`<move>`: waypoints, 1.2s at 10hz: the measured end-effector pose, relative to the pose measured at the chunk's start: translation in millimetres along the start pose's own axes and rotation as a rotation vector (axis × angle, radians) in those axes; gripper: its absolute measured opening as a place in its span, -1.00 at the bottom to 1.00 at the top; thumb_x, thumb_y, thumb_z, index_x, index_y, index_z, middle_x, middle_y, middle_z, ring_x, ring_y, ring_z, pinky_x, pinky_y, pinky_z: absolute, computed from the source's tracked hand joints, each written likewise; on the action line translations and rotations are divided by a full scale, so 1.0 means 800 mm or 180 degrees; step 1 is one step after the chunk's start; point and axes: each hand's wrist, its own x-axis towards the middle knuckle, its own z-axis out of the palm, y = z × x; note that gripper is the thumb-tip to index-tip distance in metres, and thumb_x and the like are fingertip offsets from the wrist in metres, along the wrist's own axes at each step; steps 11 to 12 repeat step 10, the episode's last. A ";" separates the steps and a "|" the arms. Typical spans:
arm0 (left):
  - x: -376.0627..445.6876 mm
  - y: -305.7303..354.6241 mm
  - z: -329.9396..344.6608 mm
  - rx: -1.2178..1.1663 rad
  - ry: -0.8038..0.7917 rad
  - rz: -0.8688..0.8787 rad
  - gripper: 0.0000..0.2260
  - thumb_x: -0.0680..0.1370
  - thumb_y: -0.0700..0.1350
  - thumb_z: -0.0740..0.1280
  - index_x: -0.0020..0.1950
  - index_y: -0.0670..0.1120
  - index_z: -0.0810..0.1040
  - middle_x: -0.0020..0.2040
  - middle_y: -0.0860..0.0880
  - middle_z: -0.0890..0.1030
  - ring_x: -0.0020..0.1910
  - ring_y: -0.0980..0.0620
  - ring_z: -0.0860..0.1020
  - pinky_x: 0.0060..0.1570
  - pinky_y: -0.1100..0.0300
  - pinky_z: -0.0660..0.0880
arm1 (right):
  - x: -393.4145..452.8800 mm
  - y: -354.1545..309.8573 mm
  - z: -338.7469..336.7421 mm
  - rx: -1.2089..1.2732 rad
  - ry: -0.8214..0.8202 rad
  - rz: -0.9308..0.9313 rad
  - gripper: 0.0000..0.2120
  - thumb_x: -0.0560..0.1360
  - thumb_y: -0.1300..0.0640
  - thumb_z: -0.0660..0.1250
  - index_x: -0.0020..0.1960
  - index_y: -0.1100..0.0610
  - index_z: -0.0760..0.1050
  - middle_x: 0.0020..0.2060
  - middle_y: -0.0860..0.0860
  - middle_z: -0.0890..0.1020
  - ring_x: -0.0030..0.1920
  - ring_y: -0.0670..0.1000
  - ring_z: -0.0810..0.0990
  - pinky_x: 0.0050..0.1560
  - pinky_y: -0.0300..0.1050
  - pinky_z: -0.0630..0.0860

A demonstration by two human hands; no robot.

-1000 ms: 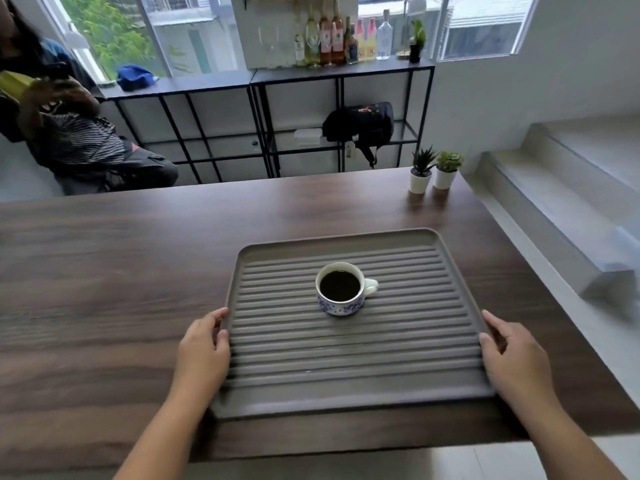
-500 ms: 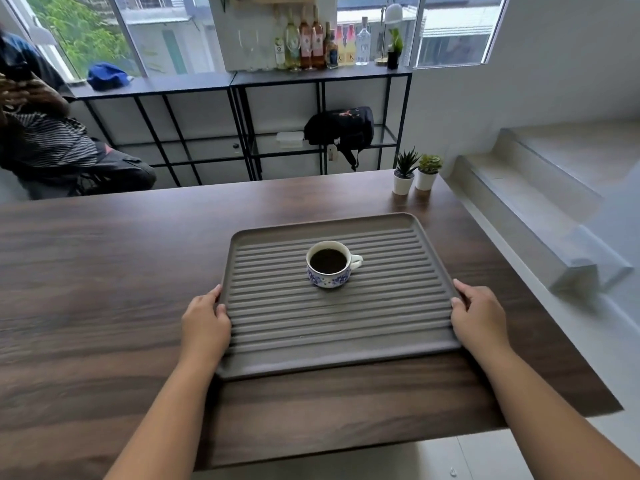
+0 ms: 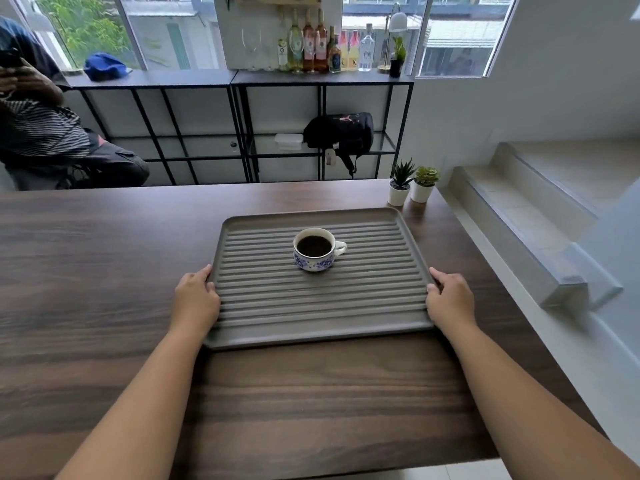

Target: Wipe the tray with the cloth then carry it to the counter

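Note:
A grey ribbed tray (image 3: 311,306) lies flat on the dark wooden counter (image 3: 104,271). A white cup with blue flowers (image 3: 316,249), full of dark coffee, stands on the tray's far half, handle to the right. My left hand (image 3: 195,299) grips the tray's left edge, and my right hand (image 3: 450,297) grips its right edge. Both arms are stretched forward. No cloth is in view.
Two small potted plants (image 3: 412,185) stand at the counter's far right corner, just beyond the tray. Grey steps (image 3: 526,216) drop off to the right of the counter. Black shelves with bottles (image 3: 322,46) and a black bag line the window. A seated person (image 3: 41,126) is at far left.
The tray with the cup has slid away from the near edge, further onto the counter toward the plants. Both hands stayed on its side edges and my arms have extended.

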 end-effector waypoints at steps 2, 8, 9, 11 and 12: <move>0.018 0.003 0.002 0.0140 -0.0099 0.0082 -0.61 0.59 -0.25 0.19 0.43 -0.19 0.40 0.26 -0.27 0.49 0.23 -0.23 0.44 0.25 0.00 0.36 | 0.005 -0.002 0.001 0.0018 -0.0021 0.0024 -0.61 0.53 0.25 0.23 0.36 0.17 0.41 0.20 0.20 0.47 0.19 0.18 0.47 0.28 -0.10 0.31; -0.103 0.045 0.008 0.0451 0.0028 0.0930 -0.52 0.55 -0.01 0.25 0.44 -0.16 0.39 0.51 -0.14 0.29 0.48 -0.29 0.18 0.40 -0.22 0.11 | -0.033 -0.008 -0.007 0.0671 0.0762 0.0145 -0.69 0.54 0.19 0.17 0.24 0.05 0.51 0.23 0.13 0.45 0.25 0.15 0.34 0.36 0.10 0.27; -0.168 0.057 0.024 0.0575 -0.0350 0.1142 -0.46 0.55 0.10 0.18 0.51 -0.06 0.29 0.56 -0.02 0.18 0.54 -0.19 0.08 0.42 -0.22 0.05 | -0.078 -0.014 -0.020 0.1116 0.0911 -0.0235 -0.70 0.53 0.21 0.18 0.08 -0.14 0.54 0.09 -0.10 0.50 0.18 0.03 0.39 0.18 -0.17 0.38; -0.205 0.048 0.034 0.0766 -0.0542 0.1186 -0.41 0.58 0.17 0.13 0.57 0.03 0.09 0.59 0.09 -0.02 0.56 -0.06 -0.12 0.46 -0.13 -0.07 | -0.118 -0.040 -0.055 0.1525 0.1289 -0.0912 -0.67 0.51 0.26 0.20 -0.05 -0.19 0.53 -0.08 -0.21 0.54 0.01 -0.06 0.50 -0.01 -0.40 0.39; -0.205 0.048 0.034 0.0766 -0.0542 0.1186 -0.41 0.58 0.17 0.13 0.57 0.03 0.09 0.59 0.09 -0.02 0.56 -0.06 -0.12 0.46 -0.13 -0.07 | -0.118 -0.040 -0.055 0.1525 0.1289 -0.0912 -0.67 0.51 0.26 0.20 -0.05 -0.19 0.53 -0.08 -0.21 0.54 0.01 -0.06 0.50 -0.01 -0.40 0.39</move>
